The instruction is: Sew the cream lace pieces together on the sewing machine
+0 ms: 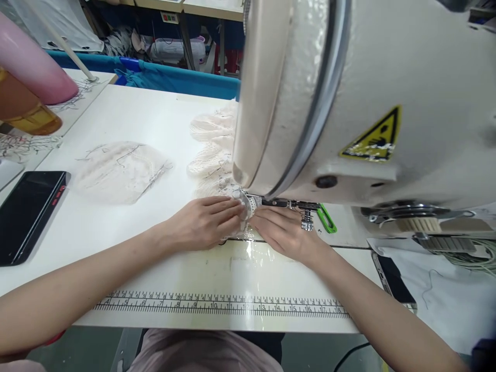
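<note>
A strip of pale lace fabric lies under the presser foot area of a sewing machine. My left hand rests on the left side of the lace, its fingers stretched out and flat. From the right, my right hand takes the near edge of the lace at its fingertips; the thumb is mostly hidden. More gathered lace pieces trail behind my left hand, partly covered by the machine head. A separate pale lace cup piece with loose dark threads lies to the left.
Green-handled thread snips lie behind my right hand. A black phone-like device sits at the left, near pink and amber cones. Another phone is at right. A printed ruler runs along the front edge.
</note>
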Demonstrator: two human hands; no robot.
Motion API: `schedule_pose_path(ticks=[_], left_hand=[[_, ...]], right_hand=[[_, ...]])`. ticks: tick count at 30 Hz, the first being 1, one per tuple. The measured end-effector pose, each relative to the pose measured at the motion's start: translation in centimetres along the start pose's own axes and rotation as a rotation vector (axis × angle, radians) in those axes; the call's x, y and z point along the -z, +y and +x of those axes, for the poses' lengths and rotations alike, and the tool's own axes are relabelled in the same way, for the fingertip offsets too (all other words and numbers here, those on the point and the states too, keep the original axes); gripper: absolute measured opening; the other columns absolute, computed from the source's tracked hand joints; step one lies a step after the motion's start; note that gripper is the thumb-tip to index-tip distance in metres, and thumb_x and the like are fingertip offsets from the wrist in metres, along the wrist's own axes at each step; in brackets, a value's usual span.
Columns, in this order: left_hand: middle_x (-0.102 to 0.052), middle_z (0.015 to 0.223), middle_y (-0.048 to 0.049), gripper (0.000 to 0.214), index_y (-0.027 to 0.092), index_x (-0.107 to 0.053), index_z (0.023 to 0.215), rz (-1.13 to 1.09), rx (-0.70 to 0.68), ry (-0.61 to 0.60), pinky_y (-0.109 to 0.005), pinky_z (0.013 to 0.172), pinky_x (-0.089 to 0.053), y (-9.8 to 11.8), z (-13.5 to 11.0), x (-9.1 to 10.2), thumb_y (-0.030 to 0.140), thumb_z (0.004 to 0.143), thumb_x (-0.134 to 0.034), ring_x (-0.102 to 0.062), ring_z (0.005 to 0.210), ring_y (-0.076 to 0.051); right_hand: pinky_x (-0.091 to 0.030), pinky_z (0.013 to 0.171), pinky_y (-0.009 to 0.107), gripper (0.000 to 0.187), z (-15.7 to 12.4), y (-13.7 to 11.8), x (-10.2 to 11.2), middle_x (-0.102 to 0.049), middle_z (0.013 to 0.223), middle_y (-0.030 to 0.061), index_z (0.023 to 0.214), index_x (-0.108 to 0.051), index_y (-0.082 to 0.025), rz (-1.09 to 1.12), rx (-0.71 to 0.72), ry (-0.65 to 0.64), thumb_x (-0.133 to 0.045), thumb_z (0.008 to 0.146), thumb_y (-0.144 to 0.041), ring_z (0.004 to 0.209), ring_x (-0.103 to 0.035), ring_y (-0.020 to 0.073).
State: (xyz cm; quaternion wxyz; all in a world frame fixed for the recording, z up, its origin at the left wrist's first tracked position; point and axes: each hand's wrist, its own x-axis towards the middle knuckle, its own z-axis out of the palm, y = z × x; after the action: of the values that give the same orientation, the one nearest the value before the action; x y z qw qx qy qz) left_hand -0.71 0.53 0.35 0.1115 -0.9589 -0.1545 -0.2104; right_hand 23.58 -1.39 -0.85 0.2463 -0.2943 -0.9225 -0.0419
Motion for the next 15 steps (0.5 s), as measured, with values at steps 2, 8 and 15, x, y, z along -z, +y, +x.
schedule_pose_path(ticks=[2, 8, 15], left_hand=[[-0.07, 0.116, -0.0106, 0.026, 0.011, -0.065, 0.1, -0.024, 0.055, -0.001, -0.032, 0.099, -0.053, 0.0, -0.1, -0.2, 0.02, 0.095, -0.042, -0.066, 0.109, -0.021], [-0.07, 0.116, -0.0126, 0.018, 0.013, -0.063, 0.087, -0.044, 0.155, 0.01, -0.034, 0.099, -0.054, 0.1, -0.2, -0.5, 0.018, 0.09, -0.046, -0.067, 0.107, -0.021], [-0.07, 0.116, -0.0124, 0.015, 0.015, -0.059, 0.088, -0.059, 0.234, -0.008, -0.036, 0.1, -0.053, -0.1, -0.1, -0.6, 0.016, 0.087, -0.044, -0.066, 0.111, -0.022]], right_hand=[[-0.053, 0.081, 0.028, 0.02, 0.1, -0.4, 0.0, -0.073, 0.096, 0.0001, 0.099, -0.066, -0.021, -0.001, 0.011, 0.007, -0.055, 0.089, -0.008, 0.091, -0.065, 0.0126], [-0.049, 0.08, 0.024, 0.018, 0.3, -1.2, -0.5, -0.074, 0.098, -0.0037, 0.097, -0.065, -0.021, -0.06, -0.004, 0.052, -0.058, 0.088, -0.007, 0.089, -0.065, 0.0091], [-0.049, 0.079, 0.023, 0.021, 0.5, -1.1, -0.9, -0.073, 0.1, -0.0038, 0.095, -0.064, -0.02, -0.091, -0.007, 0.025, -0.056, 0.086, -0.002, 0.094, -0.065, 0.01]])
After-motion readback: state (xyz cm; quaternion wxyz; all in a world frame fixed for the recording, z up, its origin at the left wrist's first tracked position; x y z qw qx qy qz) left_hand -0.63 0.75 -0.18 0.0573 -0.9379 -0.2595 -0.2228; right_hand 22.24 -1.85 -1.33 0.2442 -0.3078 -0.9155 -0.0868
